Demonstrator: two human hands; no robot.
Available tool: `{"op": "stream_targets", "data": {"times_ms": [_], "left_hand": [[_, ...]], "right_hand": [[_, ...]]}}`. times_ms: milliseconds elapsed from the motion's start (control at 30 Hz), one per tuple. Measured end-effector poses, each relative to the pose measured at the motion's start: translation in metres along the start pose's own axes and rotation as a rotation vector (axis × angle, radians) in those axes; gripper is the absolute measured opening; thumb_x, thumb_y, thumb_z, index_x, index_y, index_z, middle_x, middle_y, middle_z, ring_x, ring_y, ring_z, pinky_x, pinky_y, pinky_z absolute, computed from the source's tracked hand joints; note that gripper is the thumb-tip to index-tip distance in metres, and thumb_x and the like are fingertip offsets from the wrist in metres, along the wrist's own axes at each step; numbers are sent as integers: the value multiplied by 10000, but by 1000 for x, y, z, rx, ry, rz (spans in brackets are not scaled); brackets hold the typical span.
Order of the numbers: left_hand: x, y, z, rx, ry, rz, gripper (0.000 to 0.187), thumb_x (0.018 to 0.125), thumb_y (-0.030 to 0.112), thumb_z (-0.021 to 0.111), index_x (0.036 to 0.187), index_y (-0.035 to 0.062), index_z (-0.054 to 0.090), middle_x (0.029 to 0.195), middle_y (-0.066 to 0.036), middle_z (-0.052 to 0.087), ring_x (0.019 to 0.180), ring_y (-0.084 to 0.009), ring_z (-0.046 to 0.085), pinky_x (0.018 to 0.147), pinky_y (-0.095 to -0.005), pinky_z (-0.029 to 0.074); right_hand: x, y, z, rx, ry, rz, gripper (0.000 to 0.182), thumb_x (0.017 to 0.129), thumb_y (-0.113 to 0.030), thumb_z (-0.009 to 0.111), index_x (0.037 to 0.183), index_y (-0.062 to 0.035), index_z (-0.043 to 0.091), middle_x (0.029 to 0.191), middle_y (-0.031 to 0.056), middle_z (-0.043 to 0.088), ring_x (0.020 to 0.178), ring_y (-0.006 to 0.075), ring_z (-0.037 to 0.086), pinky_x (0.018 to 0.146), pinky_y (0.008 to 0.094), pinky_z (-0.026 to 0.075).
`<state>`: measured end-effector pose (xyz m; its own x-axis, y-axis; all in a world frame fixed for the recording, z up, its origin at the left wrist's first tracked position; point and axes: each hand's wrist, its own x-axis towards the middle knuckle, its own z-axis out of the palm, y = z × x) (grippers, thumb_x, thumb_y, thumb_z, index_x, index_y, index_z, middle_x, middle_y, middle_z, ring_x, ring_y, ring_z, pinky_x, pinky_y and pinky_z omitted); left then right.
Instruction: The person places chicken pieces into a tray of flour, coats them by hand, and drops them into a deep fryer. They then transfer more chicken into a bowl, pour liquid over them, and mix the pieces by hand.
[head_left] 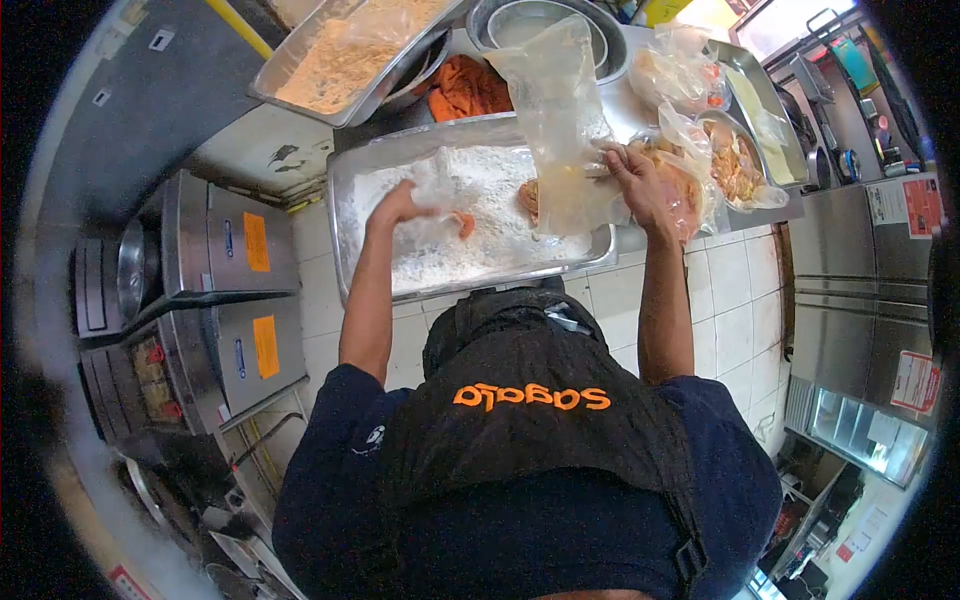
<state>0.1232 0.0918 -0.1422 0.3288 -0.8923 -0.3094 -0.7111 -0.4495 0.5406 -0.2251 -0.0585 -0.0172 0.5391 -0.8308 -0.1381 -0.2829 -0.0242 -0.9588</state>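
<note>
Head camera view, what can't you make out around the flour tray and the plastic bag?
- Left hand: fingers buried in flour in the flour tray; whether they grip anything is hidden.
- Plastic bag, held by the right hand: cloudy film blurs its contents and covers the tray's right part.
- Orange pieces in the flour: half coated, too small to identify.
- Tray's near rim: hidden behind the person's apron.

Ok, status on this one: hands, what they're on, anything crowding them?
Left hand down in flour tray, touching a coated piece. Right hand gripping clear plastic bag over the tray. Bagged food packed close at right.
</note>
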Motion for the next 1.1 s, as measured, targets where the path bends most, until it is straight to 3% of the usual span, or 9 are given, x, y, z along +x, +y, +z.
{"op": "stream_targets", "data": {"times_ms": [100, 267, 467, 600, 733, 867, 933, 1000, 1100], "left_hand": [[-19, -2, 23, 110, -136, -76, 618, 606, 284, 722, 1057, -32, 440, 969, -200, 573, 923, -300, 559, 784, -378, 437], [-24, 7, 30, 92, 214, -215, 328, 652, 124, 585, 957, 67, 479, 872, -201, 590, 835, -359, 563, 720, -411, 443], [-53, 57, -37, -91, 292, -7, 235, 678, 137, 547, 904, 85, 507, 796, -153, 607, 778, -345, 579, 679, -400, 441], [-77, 74, -59, -207, 328, 16, 260, 722, 206, 570, 933, 81, 485, 820, -182, 604, 766, -350, 584, 666, -395, 445], [-81, 30, -51, -105, 251, -21, 261, 731, 199, 576, 924, 47, 488, 866, -207, 590, 825, -355, 570, 702, -386, 440], [-100, 6, -43, -3, -66, -36, 319, 725, 221, 617, 982, 52, 533, 915, -168, 591, 884, -295, 564, 767, -351, 427], [-109, 4, -32, 19, -87, 21, 352, 719, 232, 624, 1007, 47, 540, 973, -182, 564, 936, -301, 533, 813, -348, 407], [-110, 12, -33, 50, -104, 64, 386, 714, 243, 631, 1032, 41, 547, 1031, -195, 536, 989, -307, 503, 860, -344, 386], [-107, 43, -35, -81, 80, 63, 420, 731, 258, 623, 1075, 39, 526, 1124, -177, 477, 1072, -300, 434, 924, -352, 329]], "right_hand": [[-5, -3, 3, 45, 0, -19, 368, 868, -231, 470, 1110, 45, 487, 977, 83, 582, 845, 140, 543, 751, 250, 435], [-1, 7, 2, 42, 13, -45, 364, 867, -222, 471, 1101, 56, 490, 982, 89, 583, 843, 138, 544, 748, 252, 435], [-8, -2, 4, 95, 6, -5, 350, 866, -212, 470, 1098, 50, 496, 964, 89, 590, 834, 137, 547, 751, 255, 435], [-16, -11, 4, 130, 21, 18, 335, 868, -214, 470, 1092, 32, 508, 967, 80, 587, 829, 139, 552, 758, 255, 434], [-22, -6, 2, 139, 71, -35, 332, 868, -222, 472, 1089, 23, 512, 980, 75, 580, 827, 140, 554, 759, 258, 435], [-22, 11, -4, 280, 22, -8, 339, 881, -236, 442, 1112, 6, 498, 969, 50, 568, 849, 122, 538, 766, 253, 433], [-23, 13, -8, 279, 31, -14, 335, 879, -229, 447, 1110, 7, 496, 970, 50, 565, 851, 125, 539, 769, 260, 438], [-26, 7, -3, 562, -57, 25, 298, 863, -218, 478, 1056, 2, 536, 915, 51, 591, 824, 126, 552, 782, 252, 424], [-30, -5, 2, 554, -68, -3, 317, 864, -210, 473, 1097, 3, 502, 935, 60, 594, 832, 144, 572, 765, 263, 443]]}}
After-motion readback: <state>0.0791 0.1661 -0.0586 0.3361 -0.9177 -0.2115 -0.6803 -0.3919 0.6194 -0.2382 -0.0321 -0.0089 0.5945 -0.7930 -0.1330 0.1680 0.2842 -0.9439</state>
